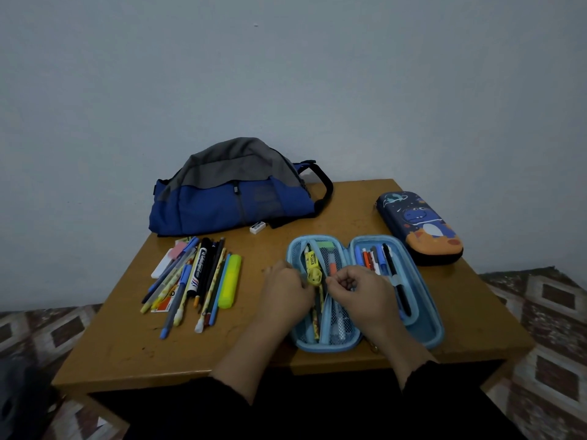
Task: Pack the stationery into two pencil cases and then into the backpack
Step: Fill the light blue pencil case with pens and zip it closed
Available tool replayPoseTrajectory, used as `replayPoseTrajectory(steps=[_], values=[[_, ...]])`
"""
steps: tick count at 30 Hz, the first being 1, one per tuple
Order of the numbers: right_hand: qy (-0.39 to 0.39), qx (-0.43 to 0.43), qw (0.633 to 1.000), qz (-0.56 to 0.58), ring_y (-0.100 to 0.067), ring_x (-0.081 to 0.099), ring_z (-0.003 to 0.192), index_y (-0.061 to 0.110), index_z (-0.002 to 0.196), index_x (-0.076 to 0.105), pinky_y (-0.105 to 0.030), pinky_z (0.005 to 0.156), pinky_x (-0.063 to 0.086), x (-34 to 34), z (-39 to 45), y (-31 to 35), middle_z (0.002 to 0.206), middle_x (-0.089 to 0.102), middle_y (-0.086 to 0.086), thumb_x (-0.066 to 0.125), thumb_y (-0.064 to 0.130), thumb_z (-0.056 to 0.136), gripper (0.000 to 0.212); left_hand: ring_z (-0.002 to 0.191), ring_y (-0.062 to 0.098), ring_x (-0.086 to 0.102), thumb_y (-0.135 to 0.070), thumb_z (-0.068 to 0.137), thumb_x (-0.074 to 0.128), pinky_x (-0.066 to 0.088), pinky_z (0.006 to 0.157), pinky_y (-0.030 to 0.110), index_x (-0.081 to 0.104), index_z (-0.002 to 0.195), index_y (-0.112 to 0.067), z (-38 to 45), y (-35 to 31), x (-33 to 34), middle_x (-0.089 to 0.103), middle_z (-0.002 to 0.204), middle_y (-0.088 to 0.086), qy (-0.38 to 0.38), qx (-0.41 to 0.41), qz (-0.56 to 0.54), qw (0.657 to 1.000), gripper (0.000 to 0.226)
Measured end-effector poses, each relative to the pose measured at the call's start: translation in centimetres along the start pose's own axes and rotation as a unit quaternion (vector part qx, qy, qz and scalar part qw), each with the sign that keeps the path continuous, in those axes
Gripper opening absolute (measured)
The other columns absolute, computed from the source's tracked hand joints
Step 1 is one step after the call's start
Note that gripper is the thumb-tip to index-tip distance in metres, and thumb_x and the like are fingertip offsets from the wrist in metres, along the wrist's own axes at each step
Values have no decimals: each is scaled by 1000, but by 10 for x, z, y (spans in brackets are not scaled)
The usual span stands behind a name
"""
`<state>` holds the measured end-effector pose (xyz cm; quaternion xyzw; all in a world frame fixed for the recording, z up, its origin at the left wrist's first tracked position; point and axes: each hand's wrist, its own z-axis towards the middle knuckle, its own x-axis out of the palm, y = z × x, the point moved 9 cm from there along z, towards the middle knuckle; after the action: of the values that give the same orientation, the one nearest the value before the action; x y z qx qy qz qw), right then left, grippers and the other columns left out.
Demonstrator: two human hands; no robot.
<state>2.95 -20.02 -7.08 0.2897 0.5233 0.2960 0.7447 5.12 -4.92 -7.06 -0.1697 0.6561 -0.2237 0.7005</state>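
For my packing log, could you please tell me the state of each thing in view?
Light-blue pencil case: open flat, partly filled.
Dinosaur pencil case: closed.
Backpack: lying down, front zip closed.
Loose pens: unpacked on the table.
White eraser: unpacked.
Left hand: curled at the mesh pocket.
Right hand: curled likewise.

Bare bench (127, 344) strip along near left edge, open lane between pen pile (193, 281) and open pencil case (425, 325), both hands crowding that case's left half, backpack (235, 198) blocking far left, closed pencil case (419, 227) occupying far right corner.
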Motion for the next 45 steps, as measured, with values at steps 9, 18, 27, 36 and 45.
replayPoseTrajectory(steps=[9, 18, 27, 36, 45], values=[[2, 10, 1000, 22, -8, 56, 62, 16, 67, 63, -23, 61, 45, 1, 0, -2, 64, 61, 5, 69, 28, 85, 22, 110, 22, 47, -17, 95, 54, 44, 97, 34, 60, 102, -7, 6, -4, 2, 48, 120, 8, 2, -28, 59, 998, 14], [-1, 9, 1000, 20, -9, 57, 62, 17, 66, 63, -27, 67, 46, 1, 0, -2, 63, 61, 4, 69, 30, 84, 23, 107, 23, 53, -27, 90, 63, 51, 88, 36, 59, 105, -9, 17, 3, 10, 49, 120, 9, 37, -75, 47, 995, 24], [5, 13, 999, 34, -9, 55, 59, 15, 65, 63, -21, 59, 42, 1, 0, -3, 62, 60, 3, 69, 28, 84, 24, 61, 7, 45, -23, 92, 59, 36, 49, 19, 50, 68, -17, 20, 3, 9, 42, 76, -5, 67, -48, 10, 997, 26], [11, 14, 999, 31, -15, 56, 62, 11, 67, 63, -27, 61, 44, 1, 0, 0, 64, 61, -2, 68, 29, 86, 27, 77, 10, 51, -21, 90, 58, 40, 64, 22, 54, 76, -19, 4, 23, -1, 54, 91, 2, -45, -27, -188, 981, 15], [19, 13, 1000, -10, -6, 56, 63, 21, 70, 63, -22, 57, 42, 1, -1, 0, 65, 62, 6, 64, 34, 88, 22, 94, 12, 52, -4, 90, 53, 48, 84, 26, 64, 109, -28, 1, 20, 6, 52, 98, -7, -71, 16, -215, 974, 33]])
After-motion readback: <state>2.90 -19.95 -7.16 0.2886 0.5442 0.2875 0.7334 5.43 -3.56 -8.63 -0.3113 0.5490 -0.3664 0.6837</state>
